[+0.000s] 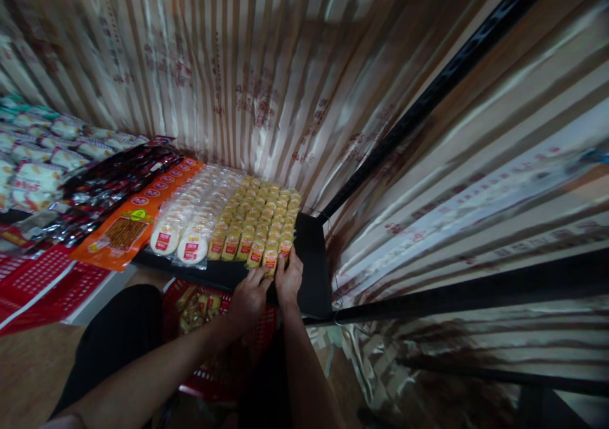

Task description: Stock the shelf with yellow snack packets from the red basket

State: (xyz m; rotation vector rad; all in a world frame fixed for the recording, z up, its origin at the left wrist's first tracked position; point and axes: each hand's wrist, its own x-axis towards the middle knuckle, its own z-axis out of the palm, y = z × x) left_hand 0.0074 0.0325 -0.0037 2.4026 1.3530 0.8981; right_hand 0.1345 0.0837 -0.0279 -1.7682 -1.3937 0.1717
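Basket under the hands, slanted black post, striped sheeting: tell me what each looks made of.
Basket: probably moulded plastic, red, with regular small holes.
Slanted black post: likely painted metal, dark, with punched-looking slots.
Striped sheeting: plastic film or coated fabric, fairly shiny, creased with bright streaks.

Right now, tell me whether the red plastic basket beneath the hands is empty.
Not empty: the basket holds small gold-coloured packets.

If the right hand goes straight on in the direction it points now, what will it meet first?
The yellow packets: the right hand's fingertips seem to touch the front ones. Beyond them stands the striped sheet, though the depth is hard to judge.
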